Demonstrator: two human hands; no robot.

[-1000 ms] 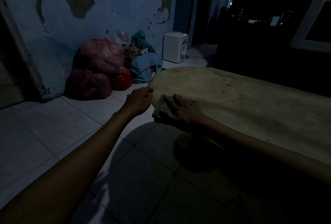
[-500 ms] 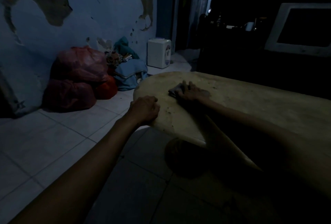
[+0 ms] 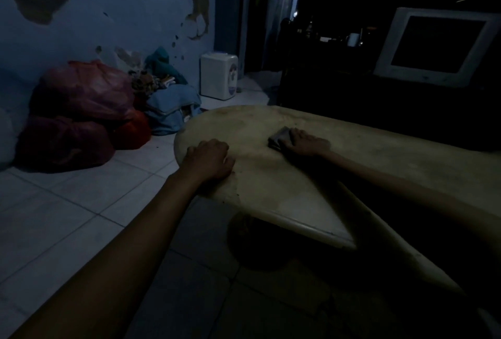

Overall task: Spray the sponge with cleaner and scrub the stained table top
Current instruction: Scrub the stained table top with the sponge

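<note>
A pale, stained table top (image 3: pixel 352 165) with a rounded end fills the middle and right of the dim view. A dark grey sponge (image 3: pixel 279 138) lies flat on it a little in from that end. My right hand (image 3: pixel 306 143) presses down on the sponge, fingers laid over its near part. My left hand (image 3: pixel 208 161) rests on the table's rounded left edge, fingers curled over the rim. No cleaner bottle is in view.
Red plastic bags (image 3: pixel 78 111) and blue cloth (image 3: pixel 173 111) are piled on the tiled floor by the peeling wall. A white water dispenser (image 3: pixel 218 75) stands by the doorway. A dark cabinet with an old monitor (image 3: pixel 433 45) is behind the table.
My right hand has slid the sponge from the table's near left edge further onto the top. My left hand stays on the rounded edge. The camera has shifted.
</note>
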